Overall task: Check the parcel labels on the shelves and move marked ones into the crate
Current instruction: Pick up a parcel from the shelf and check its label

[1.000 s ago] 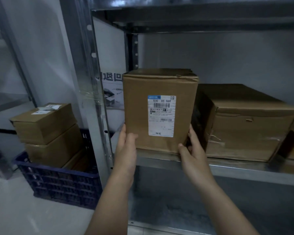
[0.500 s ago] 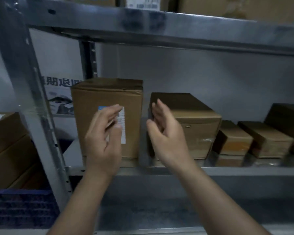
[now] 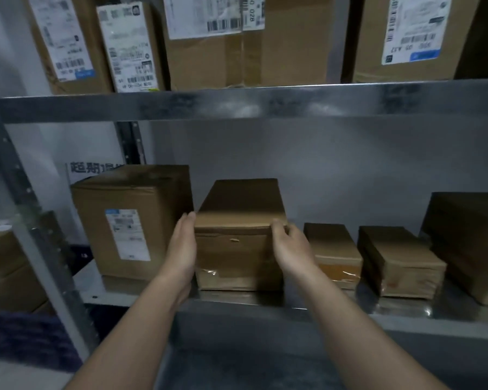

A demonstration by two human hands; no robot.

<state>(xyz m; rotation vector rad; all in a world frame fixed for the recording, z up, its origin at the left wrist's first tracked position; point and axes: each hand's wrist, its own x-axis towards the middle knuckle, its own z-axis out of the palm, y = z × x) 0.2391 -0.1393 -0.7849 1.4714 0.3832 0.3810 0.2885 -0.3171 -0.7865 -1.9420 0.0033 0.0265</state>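
Observation:
A plain brown parcel [image 3: 237,246] with no label on its front sits on the metal shelf [image 3: 406,316]. My left hand [image 3: 182,249] lies flat against its left side with straight fingers. My right hand [image 3: 292,250] curls its fingers round the parcel's upper right front edge. To the left stands a taller parcel [image 3: 130,220] with a white shipping label [image 3: 127,233] facing me, touched by neither hand. The dark blue crate [image 3: 26,339] is at the lower left on the floor, with brown parcels [image 3: 3,266] stacked in it.
Two small flat parcels [image 3: 333,249] [image 3: 400,263] and a larger dark one [image 3: 471,243] stand to the right on the same shelf. Several labelled parcels [image 3: 209,38] fill the shelf above. A steel upright [image 3: 40,249] separates the shelf from the crate.
Both hands have let go of the tall labelled parcel, which now stands on the shelf, and moved right onto the plain parcel. My view has tilted up and to the right.

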